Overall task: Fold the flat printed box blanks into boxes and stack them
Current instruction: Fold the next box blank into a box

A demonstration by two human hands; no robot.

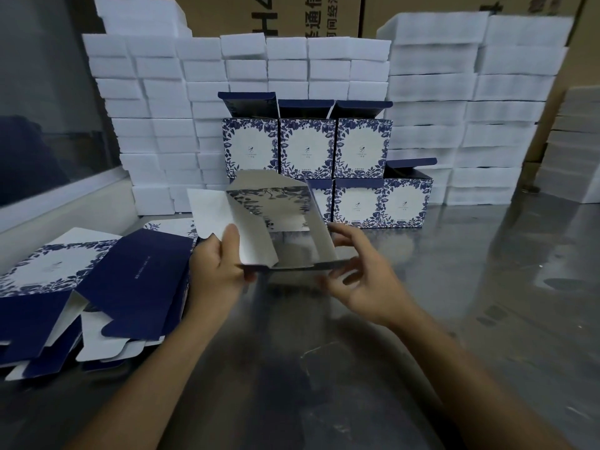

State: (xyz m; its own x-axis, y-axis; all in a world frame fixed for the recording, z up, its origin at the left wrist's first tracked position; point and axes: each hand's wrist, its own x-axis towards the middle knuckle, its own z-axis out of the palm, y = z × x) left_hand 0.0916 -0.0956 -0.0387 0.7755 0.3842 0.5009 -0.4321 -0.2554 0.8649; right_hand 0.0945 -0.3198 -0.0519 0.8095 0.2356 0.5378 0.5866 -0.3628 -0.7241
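A half-opened box blank (259, 222), white inside with blue floral print, is held above the steel table (454, 271). My left hand (217, 267) grips its left side, thumb on the white inner flap. My right hand (360, 274) holds its right end, fingers curled under the lower edge. A pile of flat blanks (97, 287), navy and floral, lies at the left. Several folded boxes (306, 147) with lids up stand stacked in two rows behind the blank.
White foam blocks (156, 125) are stacked in walls behind and to the right (487, 108). Brown cartons (292, 14) stand at the back. A glass partition (48, 92) borders the left side.
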